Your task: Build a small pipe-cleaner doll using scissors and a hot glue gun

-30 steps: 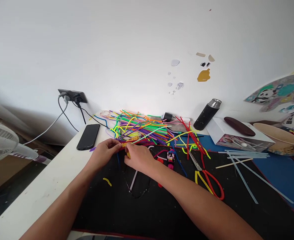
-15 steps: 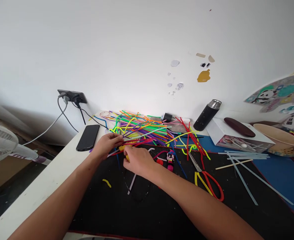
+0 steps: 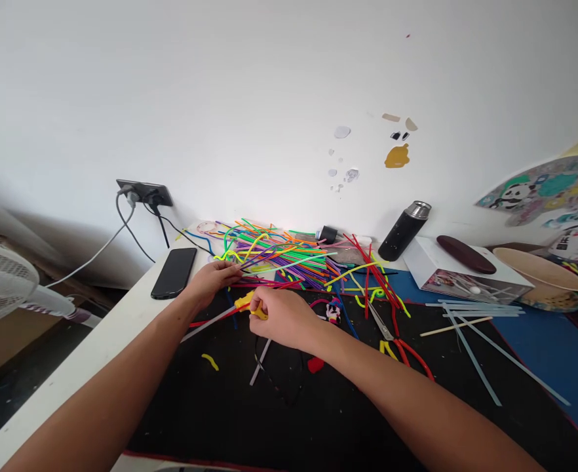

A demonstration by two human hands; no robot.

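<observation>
In my right hand (image 3: 284,318) is a yellow glue gun (image 3: 244,301), my fingers wrapped around its grip. A pale, translucent glue stick (image 3: 208,327) reaches out from it toward the lower left. My left hand (image 3: 215,278) is at the left edge of a heap of colourful pipe cleaners (image 3: 289,259), fingers pressed together; what is between the fingertips is hidden. Beyond my right hand lies a small pink, white and dark figure (image 3: 333,311), partly covered. A red piece (image 3: 315,364) rests just below my right wrist.
Scissors (image 3: 402,347) lie right of my right forearm. A phone (image 3: 173,273) is on the left, and a black flask (image 3: 404,231) leans by the wall. Pale glue sticks (image 3: 476,364), a white box (image 3: 466,262) and a bowl (image 3: 539,269) occupy the right side. A dark cord trails across the mat.
My right hand has shifted slightly right and down with the glue gun, showing more of the gun and its stick. My left hand remains by the pipe cleaners. The view has moved slightly.
</observation>
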